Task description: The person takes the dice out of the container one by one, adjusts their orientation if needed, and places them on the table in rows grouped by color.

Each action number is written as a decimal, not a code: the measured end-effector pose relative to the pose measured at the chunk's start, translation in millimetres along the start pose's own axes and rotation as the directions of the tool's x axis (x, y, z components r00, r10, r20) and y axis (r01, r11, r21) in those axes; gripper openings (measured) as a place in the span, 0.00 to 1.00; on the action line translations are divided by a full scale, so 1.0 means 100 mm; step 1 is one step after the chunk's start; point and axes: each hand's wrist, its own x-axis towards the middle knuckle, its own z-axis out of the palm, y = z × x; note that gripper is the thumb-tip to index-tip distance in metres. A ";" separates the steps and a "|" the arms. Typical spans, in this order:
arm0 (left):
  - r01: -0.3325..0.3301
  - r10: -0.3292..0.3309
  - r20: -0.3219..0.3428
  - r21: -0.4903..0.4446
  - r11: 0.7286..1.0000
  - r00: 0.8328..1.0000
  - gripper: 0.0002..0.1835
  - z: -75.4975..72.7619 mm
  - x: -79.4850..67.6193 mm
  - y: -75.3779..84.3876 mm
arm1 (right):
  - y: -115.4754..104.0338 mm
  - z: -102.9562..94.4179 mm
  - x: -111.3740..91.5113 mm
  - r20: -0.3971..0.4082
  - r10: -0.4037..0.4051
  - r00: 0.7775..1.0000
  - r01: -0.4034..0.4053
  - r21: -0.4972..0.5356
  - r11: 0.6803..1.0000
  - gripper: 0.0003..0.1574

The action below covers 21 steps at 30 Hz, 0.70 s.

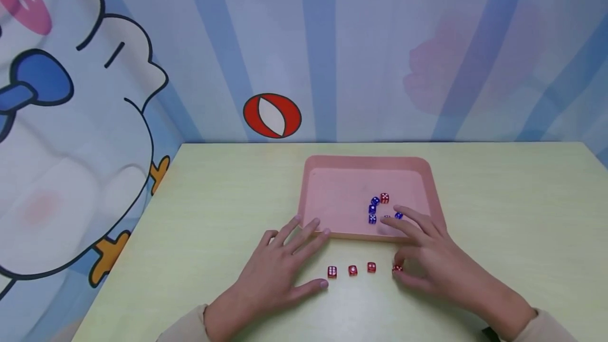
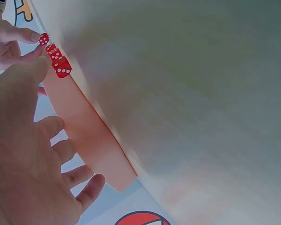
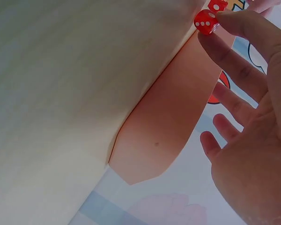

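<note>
My right hand (image 1: 429, 255) pinches a red die (image 3: 206, 22) between thumb and index finger, low at the right end of a row of dice. Its other fingers reach over the front rim of the pink tray (image 1: 328, 194). Left of the held die, three red dice stand spaced out in a line: one (image 1: 371, 267), another (image 1: 352, 270) and a third (image 1: 332, 272). My left hand (image 1: 280, 268) lies with fingers spread, its fingertips at the tray's front left corner and its thumb tip just beside the leftmost red die.
Inside the tray are several blue dice (image 1: 372, 209) and one red die (image 1: 385, 198), some partly hidden by my right fingers. The pale table (image 1: 228, 189) ends at a cartoon-printed backdrop (image 1: 356, 57) behind and on the left.
</note>
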 end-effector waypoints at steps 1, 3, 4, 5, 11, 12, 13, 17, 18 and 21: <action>0.000 0.000 -0.001 0.001 1.000 1.000 0.45 0.00 0.00 0.00 | 0.00 0.00 0.00 0.000 -0.002 1.000 0.002 -0.002 1.000 0.16; 0.001 -0.001 0.001 0.000 1.000 1.000 0.45 0.00 0.00 0.00 | 0.00 0.00 0.00 0.001 -0.002 1.000 0.002 -0.005 1.000 0.16; 0.002 -0.002 0.002 -0.002 1.000 1.000 0.45 0.00 0.00 0.00 | 0.00 0.01 0.00 0.002 -0.001 1.000 0.001 -0.006 1.000 0.15; 0.003 -0.003 0.005 -0.004 1.000 1.000 0.45 0.00 0.00 0.00 | 0.00 0.01 0.00 0.004 0.002 1.000 -0.002 -0.008 1.000 0.15; 0.008 -0.008 0.017 -0.014 1.000 1.000 0.45 -0.01 0.00 0.01 | 0.00 -0.01 0.02 -0.019 0.011 1.000 -0.011 0.006 1.000 0.12; 0.007 -0.007 0.017 -0.015 1.000 1.000 0.45 -0.01 0.00 0.01 | 0.00 -0.02 0.03 -0.031 0.016 0.999 -0.016 0.013 1.000 0.12; 0.007 -0.007 0.016 -0.017 1.000 1.000 0.45 0.00 0.00 0.01 | 0.01 -0.03 0.04 -0.045 0.024 0.999 -0.023 0.017 1.000 0.12; 0.007 -0.006 0.016 -0.015 1.000 1.000 0.45 0.00 0.00 0.00 | 0.04 -0.07 0.10 -0.102 0.037 0.994 -0.034 0.031 0.999 0.15; 0.007 -0.007 0.017 -0.013 1.000 1.000 0.45 0.00 0.01 0.00 | 0.06 -0.08 0.12 -0.113 0.036 0.993 -0.033 0.032 0.999 0.16; 0.011 -0.011 0.021 -0.004 1.000 1.000 0.45 0.00 0.01 0.00 | 0.12 -0.09 0.19 -0.148 0.006 0.989 -0.001 0.038 0.999 0.16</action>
